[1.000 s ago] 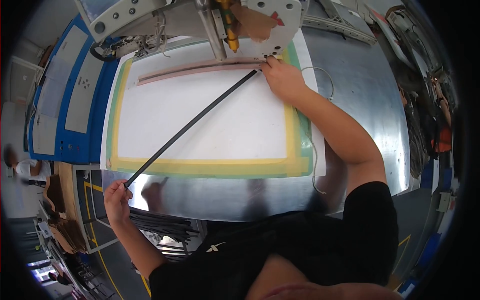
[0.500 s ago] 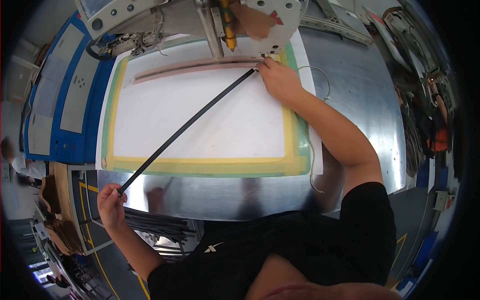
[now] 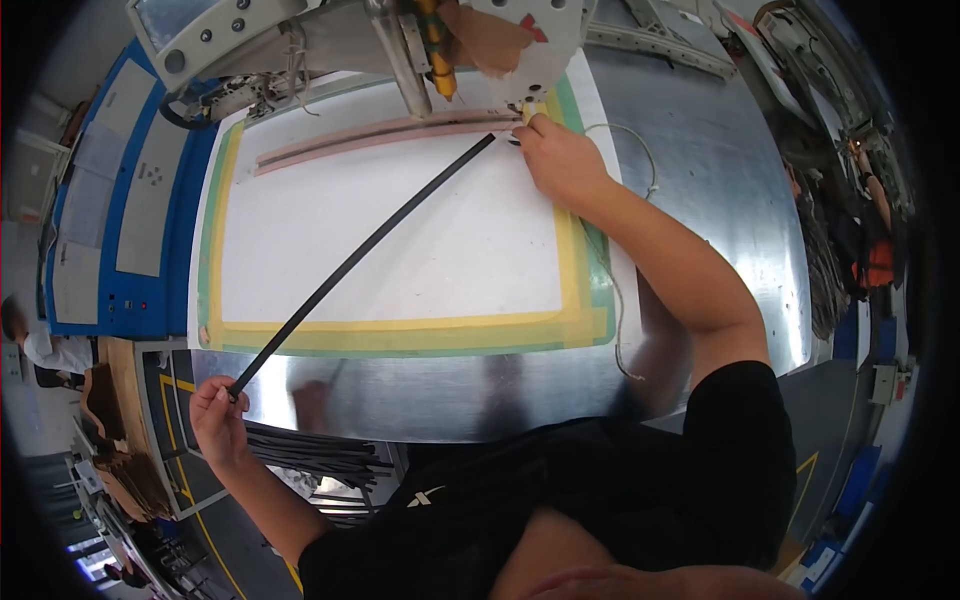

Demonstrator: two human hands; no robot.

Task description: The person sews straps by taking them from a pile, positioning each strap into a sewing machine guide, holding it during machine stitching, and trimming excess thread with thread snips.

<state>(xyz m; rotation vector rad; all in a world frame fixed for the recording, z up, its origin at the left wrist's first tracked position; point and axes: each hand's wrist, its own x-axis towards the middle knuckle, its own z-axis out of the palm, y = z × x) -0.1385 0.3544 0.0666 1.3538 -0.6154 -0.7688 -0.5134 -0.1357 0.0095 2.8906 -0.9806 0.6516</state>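
Note:
My left hand (image 3: 218, 415), at the table's near left edge, pinches the lower end of a long, thin black strip (image 3: 365, 248). From there the strip slants up to the right across the white sheet (image 3: 440, 255), straight along its length. Beyond its far end, with a small gap between, is my right hand (image 3: 555, 160). Its fingers are curled and pressed together at the right end of a pinkish strip with a dark centre line (image 3: 385, 137). A tiny dark and light bit shows at these fingertips; what it is I cannot make out.
A machine head with a yellow nozzle (image 3: 441, 75) hangs over the sheet's far side. Yellow and green tape (image 3: 400, 335) borders the sheet on the metal table (image 3: 700, 180). A cord (image 3: 618, 310) lies at right. Black strips (image 3: 310, 452) are stacked below; a person (image 3: 45, 345) is far left.
The black strip has shifted slightly down and left with my left hand, and its far end has drawn away from my right fingers. The view has also shifted a little.

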